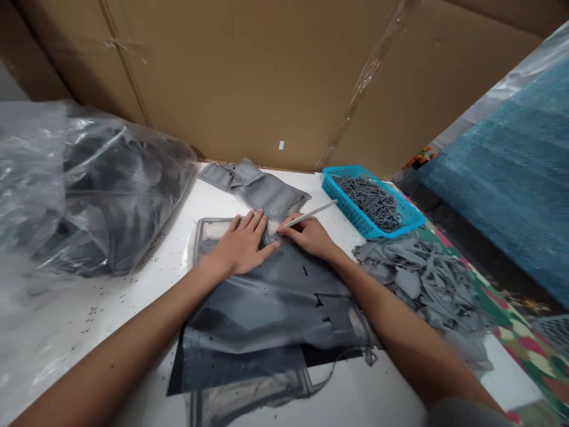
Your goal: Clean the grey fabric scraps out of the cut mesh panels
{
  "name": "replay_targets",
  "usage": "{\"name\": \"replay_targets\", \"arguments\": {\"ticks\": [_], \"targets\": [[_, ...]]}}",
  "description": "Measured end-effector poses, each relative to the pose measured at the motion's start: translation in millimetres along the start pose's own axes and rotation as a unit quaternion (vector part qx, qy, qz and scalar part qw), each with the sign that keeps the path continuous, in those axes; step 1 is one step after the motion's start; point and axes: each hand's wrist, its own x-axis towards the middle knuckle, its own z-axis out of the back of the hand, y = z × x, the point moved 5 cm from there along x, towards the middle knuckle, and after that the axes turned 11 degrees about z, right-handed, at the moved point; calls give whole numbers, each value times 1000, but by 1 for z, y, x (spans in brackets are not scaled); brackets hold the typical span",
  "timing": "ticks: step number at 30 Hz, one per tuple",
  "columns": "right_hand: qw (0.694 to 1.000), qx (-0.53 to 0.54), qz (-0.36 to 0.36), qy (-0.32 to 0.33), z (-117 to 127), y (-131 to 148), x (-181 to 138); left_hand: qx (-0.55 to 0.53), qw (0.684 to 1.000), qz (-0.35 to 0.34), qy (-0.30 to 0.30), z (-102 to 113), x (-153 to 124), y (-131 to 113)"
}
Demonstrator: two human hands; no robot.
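Note:
My left hand [242,246] lies flat with its fingers stretched out on a dark grey, sheer-looking piece of material [267,302]. Between the fingers and thumb of my right hand [309,234] is a slim white pen [315,210], slanting up to the right. Its dark tip is down at the material, just right of my left fingers. Small black marks show on the right part of the piece, and paler panels show along its edges. Grey folded pieces [273,193] lie just beyond my hands.
A blue basket [415,222] of thin grey strips stands at the back right, with a heap of grey scraps [422,279] before it. At left bulges a clear plastic bag [120,190] of dark material. Cardboard [249,83] walls the back of the white table [142,296].

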Motion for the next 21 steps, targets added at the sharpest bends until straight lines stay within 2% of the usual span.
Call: {"name": "replay_targets", "arguments": {"ticks": [5,14,21], "targets": [[1000,4,-13,0,0,2,-1,26,998,10,-48,-6,4,-10],[1000,4,-17,7,0,-1,-2,29,998,8,-58,-9,3,-9],[1000,21,12,20,-2,1,-2,34,997,6,-62,-9,4,-8]]}}
